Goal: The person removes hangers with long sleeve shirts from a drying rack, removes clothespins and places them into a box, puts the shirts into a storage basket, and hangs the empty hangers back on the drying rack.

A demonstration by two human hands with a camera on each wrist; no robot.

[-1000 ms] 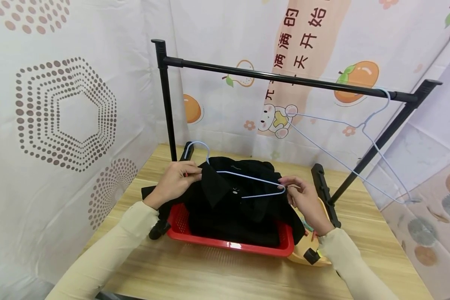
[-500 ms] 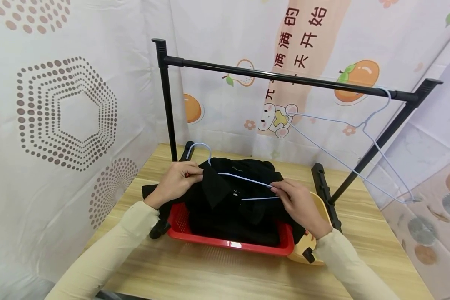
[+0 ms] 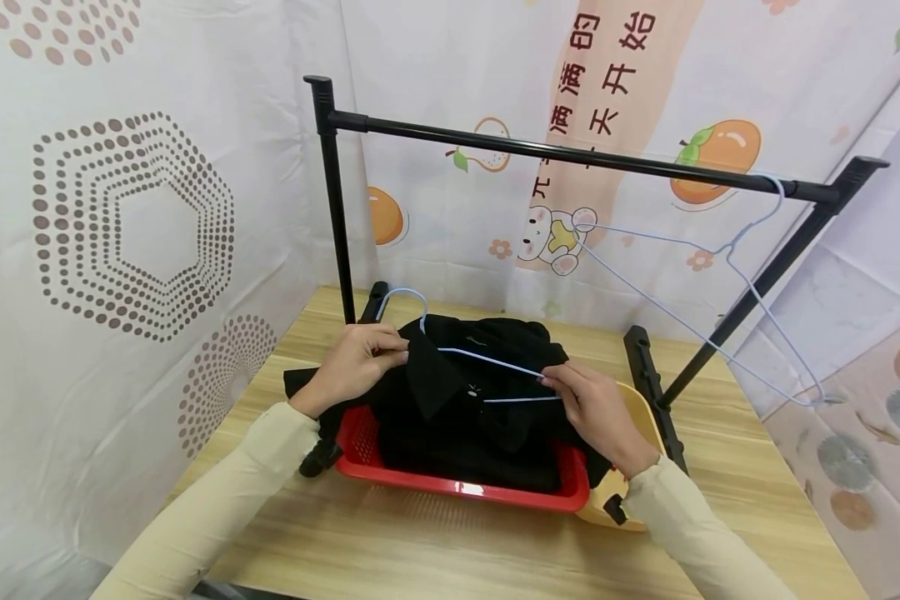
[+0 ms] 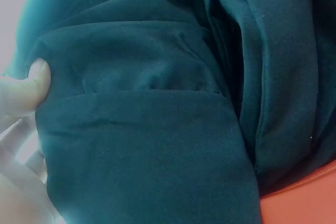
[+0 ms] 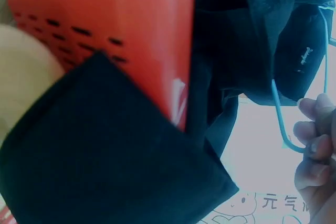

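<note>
A black collared shirt (image 3: 431, 379) lies heaped over a red basket (image 3: 465, 489). One end of a light blue wire hanger (image 3: 487, 361) runs under the collar, and its hook stands up behind the neck. My left hand (image 3: 360, 360) pinches the cloth at the collar; its thumb (image 4: 39, 80) presses on the dark fabric in the left wrist view. On the other side, my right hand (image 3: 588, 408) pinches the upper wire near the hanger's free end and covers the bend. In the right wrist view, curled fingers (image 5: 317, 129) hold that end clear of the cloth.
A black clothes rack (image 3: 495, 145) spans the back, with a second blue hanger (image 3: 757, 219) hooked at its right. Beside the basket, partly under the right arm, lies a yellow container (image 3: 603, 507). The wooden table (image 3: 420, 558) meets printed curtains behind and left.
My right hand has moved inward and left over the hanger's free end, changing from fingers at its tip to a pinch on the upper wire. The left hand stays almost still.
</note>
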